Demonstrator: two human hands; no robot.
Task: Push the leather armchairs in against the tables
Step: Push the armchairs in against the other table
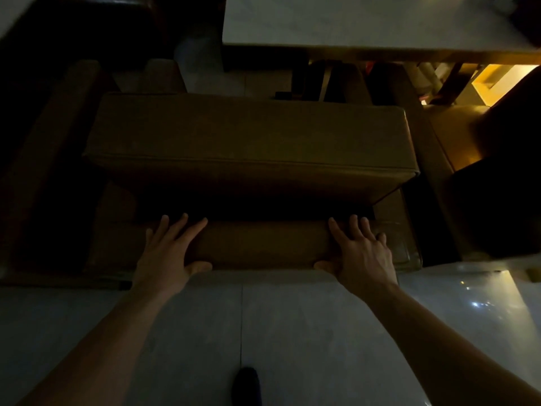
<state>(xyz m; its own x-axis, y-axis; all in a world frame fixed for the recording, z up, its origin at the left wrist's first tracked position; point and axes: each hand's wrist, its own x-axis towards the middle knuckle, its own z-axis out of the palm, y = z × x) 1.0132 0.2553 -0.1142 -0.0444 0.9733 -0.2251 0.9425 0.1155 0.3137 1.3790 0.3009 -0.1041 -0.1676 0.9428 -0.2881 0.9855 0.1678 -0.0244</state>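
Observation:
A brown leather armchair [248, 136] stands below me in dim light, its seat cushion facing a pale table [366, 22] at the top of the view. My left hand [168, 253] lies on the left part of the backrest top, fingers spread over it and thumb on the near side. My right hand [360, 253] holds the right part of the same backrest top in the same way. A strip of floor shows between the chair's front and the table's edge.
A second brown armchair [456, 142] stands to the right, and a dark one [52, 159] to the left. Another pale tabletop corner [11, 13] is at the far left. Grey floor tiles [292, 332] lie under me, with my dark shoe [246, 385].

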